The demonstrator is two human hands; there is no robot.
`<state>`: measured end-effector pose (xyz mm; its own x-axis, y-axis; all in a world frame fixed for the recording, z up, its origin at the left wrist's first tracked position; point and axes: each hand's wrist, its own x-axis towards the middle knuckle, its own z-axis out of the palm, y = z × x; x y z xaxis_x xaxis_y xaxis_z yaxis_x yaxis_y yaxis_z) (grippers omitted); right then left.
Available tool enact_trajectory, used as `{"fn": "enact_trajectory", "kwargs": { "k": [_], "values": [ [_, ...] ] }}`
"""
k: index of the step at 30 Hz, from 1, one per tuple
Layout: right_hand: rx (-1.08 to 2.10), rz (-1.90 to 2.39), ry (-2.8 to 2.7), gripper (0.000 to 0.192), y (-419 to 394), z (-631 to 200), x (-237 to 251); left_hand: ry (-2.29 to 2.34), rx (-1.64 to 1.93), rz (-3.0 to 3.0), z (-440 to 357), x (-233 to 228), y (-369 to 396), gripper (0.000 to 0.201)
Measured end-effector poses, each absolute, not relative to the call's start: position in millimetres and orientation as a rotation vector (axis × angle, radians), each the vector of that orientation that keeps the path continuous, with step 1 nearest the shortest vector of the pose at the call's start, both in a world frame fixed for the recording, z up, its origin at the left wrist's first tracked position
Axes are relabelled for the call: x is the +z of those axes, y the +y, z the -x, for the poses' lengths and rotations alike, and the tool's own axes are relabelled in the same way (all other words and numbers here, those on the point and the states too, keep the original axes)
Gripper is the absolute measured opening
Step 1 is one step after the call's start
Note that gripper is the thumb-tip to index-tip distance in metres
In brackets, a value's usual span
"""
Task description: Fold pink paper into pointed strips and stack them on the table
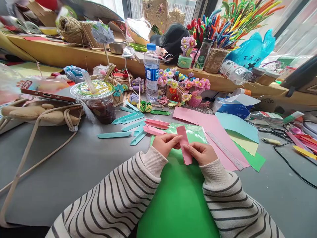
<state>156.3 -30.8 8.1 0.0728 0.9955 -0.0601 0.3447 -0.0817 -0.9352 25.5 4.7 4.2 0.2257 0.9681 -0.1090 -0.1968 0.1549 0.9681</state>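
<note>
A folded strip of pink paper (185,145) is held upright between my two hands, above a green sheet (178,195). My left hand (166,144) pinches its left edge, and my right hand (201,152) grips its right edge between thumb and fingers. Just beyond my left hand lie folded pink strips (156,124). Several folded light-blue strips (127,118) are spread to their left. Right of my hands, a clear ruler (224,149) rests on a large pink sheet (213,129), with blue paper (237,127), yellow and green sheets beside it.
At the left stands a lidded cup of dark drink (99,102) with a straw, near a phone (49,92). A water bottle (151,72) and pink craft flowers (195,87) line the back. Scissors (274,132) and a black cable (292,168) lie right.
</note>
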Motion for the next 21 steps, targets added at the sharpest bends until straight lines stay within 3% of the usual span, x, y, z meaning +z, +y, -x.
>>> {"fn": "enact_trajectory", "kwargs": {
  "k": [21],
  "values": [
    [0.928, 1.577, -1.348, 0.029, -31.2, -156.9, 8.2, 0.941, 1.033, -1.147, -23.9, 5.1, 5.2, 0.02]
  ]
}}
